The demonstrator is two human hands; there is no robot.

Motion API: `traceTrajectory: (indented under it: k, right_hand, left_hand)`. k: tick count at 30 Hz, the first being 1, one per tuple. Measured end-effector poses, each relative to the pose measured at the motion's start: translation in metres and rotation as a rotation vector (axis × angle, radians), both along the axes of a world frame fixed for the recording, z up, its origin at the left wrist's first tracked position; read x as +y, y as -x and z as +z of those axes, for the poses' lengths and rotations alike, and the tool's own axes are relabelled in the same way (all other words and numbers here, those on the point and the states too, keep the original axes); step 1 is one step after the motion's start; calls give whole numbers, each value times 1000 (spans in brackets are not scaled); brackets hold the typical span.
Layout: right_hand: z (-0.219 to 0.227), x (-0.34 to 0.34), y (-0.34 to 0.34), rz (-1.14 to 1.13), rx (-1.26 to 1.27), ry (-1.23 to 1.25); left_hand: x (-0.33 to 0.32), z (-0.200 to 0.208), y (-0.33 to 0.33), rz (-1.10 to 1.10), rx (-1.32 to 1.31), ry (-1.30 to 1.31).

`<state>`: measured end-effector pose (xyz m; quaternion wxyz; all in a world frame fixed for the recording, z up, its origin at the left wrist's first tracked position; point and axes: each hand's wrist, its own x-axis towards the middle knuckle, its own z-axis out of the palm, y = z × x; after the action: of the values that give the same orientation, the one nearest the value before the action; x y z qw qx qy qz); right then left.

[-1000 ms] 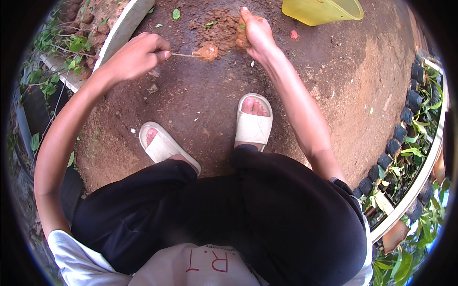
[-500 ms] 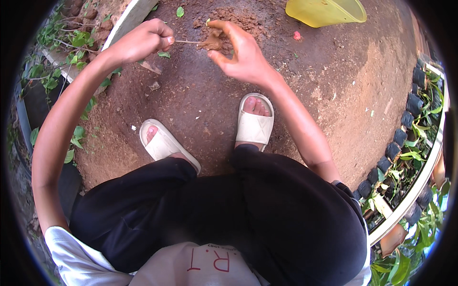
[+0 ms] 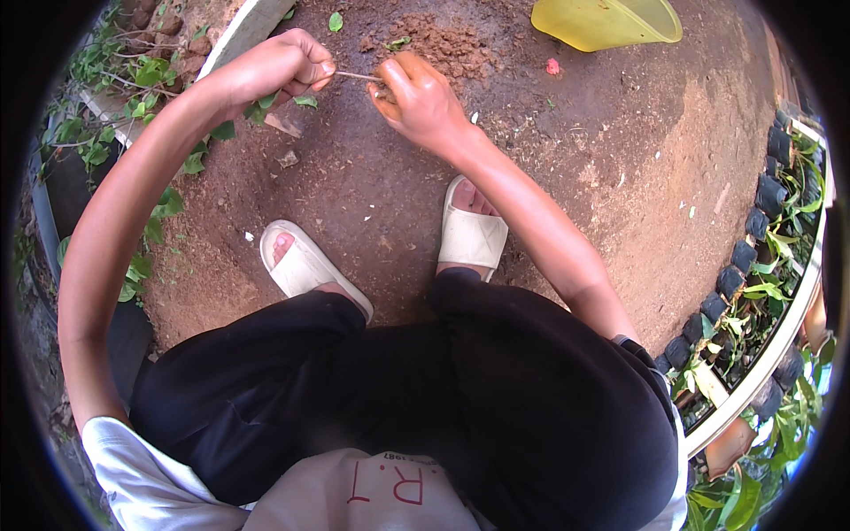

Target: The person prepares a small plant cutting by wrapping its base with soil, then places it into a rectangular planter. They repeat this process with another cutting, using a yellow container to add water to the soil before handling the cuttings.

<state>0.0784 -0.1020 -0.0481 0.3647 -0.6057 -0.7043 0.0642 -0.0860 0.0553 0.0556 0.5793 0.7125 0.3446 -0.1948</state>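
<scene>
A thin brown stem [image 3: 358, 76] stretches almost level between my two hands over the soil. My left hand [image 3: 288, 64] pinches it at the left, fingers curled and thumb pressed in. Green leaves [image 3: 259, 108] show just under that hand; whether they grow from the same stem I cannot tell. My right hand [image 3: 421, 102], stained orange-brown with mud, is closed round the stem's right end. What else lies inside those fingers is hidden. Beyond my right hand lies a patch of wet, lumpy mud [image 3: 456, 49] with a small green leaf [image 3: 397, 42] at its near edge.
A yellow plastic container [image 3: 606, 25] lies at the far right, near a pink flower [image 3: 552, 66]. Leafy plants [image 3: 150, 71] and a pale concrete edge [image 3: 239, 40] border the left. Black seedling bags [image 3: 730, 281] line the right. My sandalled feet [image 3: 474, 226] stand on the soil.
My right hand has closed; its fingers were spread round a muddy lump at the stem's end, which no longer shows. My left hand has shifted slightly right, and leaves now show beneath it.
</scene>
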Motion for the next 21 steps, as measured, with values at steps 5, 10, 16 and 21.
traceTrajectory:
  k: [5, 10, 16, 21]
  right_hand:
    - [-8, 3, -6, 6, -1, -56]
    - [-10, 5, -13, 10, -16, -80]
    - [7, -1, -7, -18, 380, 204]
    - [8, -5, -48, 194, 1120, 721]
  left_hand:
    - [2, -4, -2, 15, 36, 46]
    - [1, -2, -5, 19, 28, 88]
    - [4, -4, -4, -35, 18, 18]
    - [1, 0, -4, -310, -60, -291]
